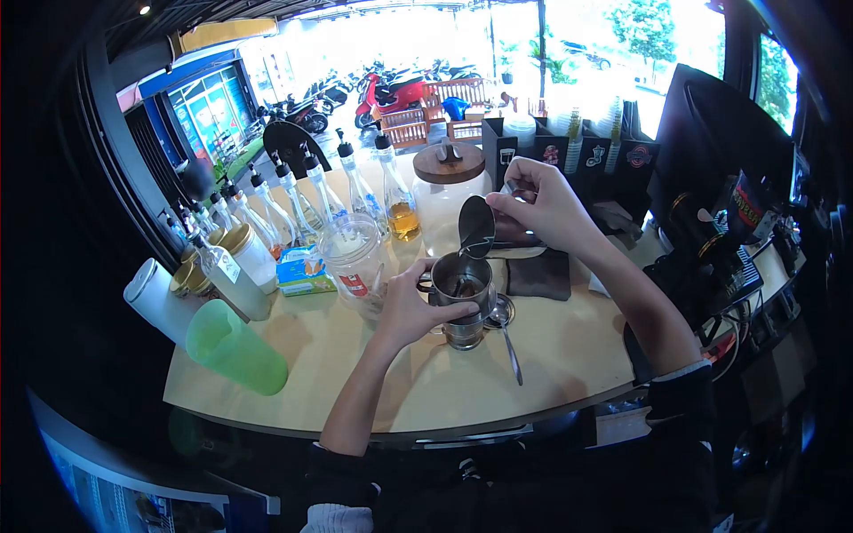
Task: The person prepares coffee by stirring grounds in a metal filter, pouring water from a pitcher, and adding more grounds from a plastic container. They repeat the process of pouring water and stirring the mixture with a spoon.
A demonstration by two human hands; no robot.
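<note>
My left hand (pixel 411 306) is closed around a shiny metal cup (pixel 480 282), fingers near its side handle and thumb across its front. The cup's open mouth faces up, with something dark inside. Below it shows a narrower metal or glass base (pixel 464 336). Pinched in my right hand (pixel 544 206) is a dark, glossy oval piece (pixel 477 226), tilted down with its lower edge right over the cup's mouth; I cannot tell whether it is a scoop or a lid. A long-handled spoon (pixel 512 351) lies by a small round metal dish (pixel 502 311) right of the cup.
Pump bottles (pixel 346 182) line the back left. A lidded clear plastic jar (pixel 354 258) stands left of my hand, a wooden-lidded jar (pixel 449 200) behind the cup. A green pitcher (pixel 235 346) is at front left, a folded dark cloth (pixel 538 274) at right, cup holders (pixel 569 151) behind.
</note>
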